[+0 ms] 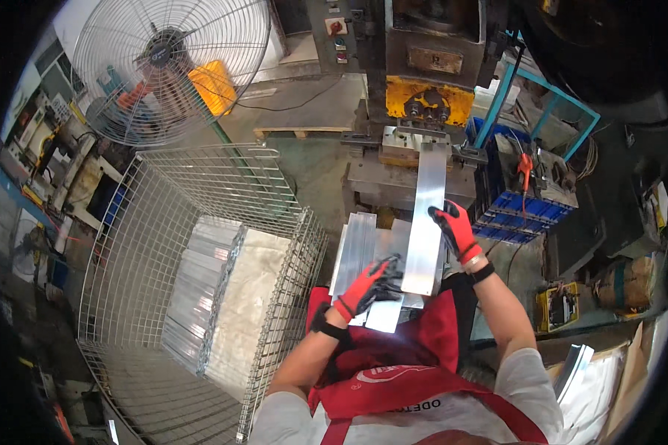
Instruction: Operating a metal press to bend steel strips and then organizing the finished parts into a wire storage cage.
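A long, flat, shiny metal strip [426, 215] slants up from my lap, its far end at the die block [403, 142] of a press. My right hand [456, 228], in a red and black glove, grips the strip's right edge with the thumb on top. My left hand [372, 288], gloved the same way, is over a pile of similar metal strips [356, 248] in front of me. Its fingers are smeared by motion, so whether they hold a strip cannot be made out. Part of the pile lies hidden under my hands and the raised strip.
On the left stands a wire mesh basket [126, 252] holding stacked metal strips [200, 289] and a pale sheet [249, 308]. Behind it is a large caged fan [172, 55]. The press [434, 59] rises ahead. Blue crates [508, 215] with an orange-handled tool [525, 172] stand right of it.
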Tool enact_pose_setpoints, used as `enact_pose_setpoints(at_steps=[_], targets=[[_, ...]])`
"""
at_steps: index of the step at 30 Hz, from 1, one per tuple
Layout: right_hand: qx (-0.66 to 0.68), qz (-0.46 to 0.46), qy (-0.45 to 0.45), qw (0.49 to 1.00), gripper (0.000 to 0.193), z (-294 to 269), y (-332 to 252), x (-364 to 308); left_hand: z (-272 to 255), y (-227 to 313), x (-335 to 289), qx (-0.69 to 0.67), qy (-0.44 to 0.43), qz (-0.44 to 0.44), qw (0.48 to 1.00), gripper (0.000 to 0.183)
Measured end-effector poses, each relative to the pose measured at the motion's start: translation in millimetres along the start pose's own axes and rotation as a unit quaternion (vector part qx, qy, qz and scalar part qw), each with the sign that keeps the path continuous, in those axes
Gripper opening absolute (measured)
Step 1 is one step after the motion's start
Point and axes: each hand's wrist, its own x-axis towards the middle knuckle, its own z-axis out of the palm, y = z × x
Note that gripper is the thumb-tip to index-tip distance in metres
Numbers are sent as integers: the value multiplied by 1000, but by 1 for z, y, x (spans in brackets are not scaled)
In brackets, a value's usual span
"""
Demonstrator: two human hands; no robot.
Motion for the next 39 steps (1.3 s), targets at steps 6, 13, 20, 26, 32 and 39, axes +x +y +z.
enact_pose_setpoints(at_steps=[6, 13, 20, 26, 32, 39], targets=[[170, 41, 21, 984, 5, 20, 14, 39, -9, -15, 41, -126, -91, 4, 988, 50], [200, 71, 2, 977, 10, 28, 12, 57, -1, 0, 61, -131, -5, -15, 991, 44], [101, 48, 50, 992, 12, 40, 4, 53, -2, -11, 77, -61, 25, 29, 997, 30], [43, 85, 55, 994, 19, 28, 38, 50, 13, -12, 81, -80, 64, 12, 995, 28], [83, 8, 79, 993, 22, 33, 42, 51, 25, -4, 78, -21, 94, 7, 995, 29], [44, 42, 87, 994, 21, 40, 20, 47, 30, -3, 77, -74, 107, 28, 991, 28]])
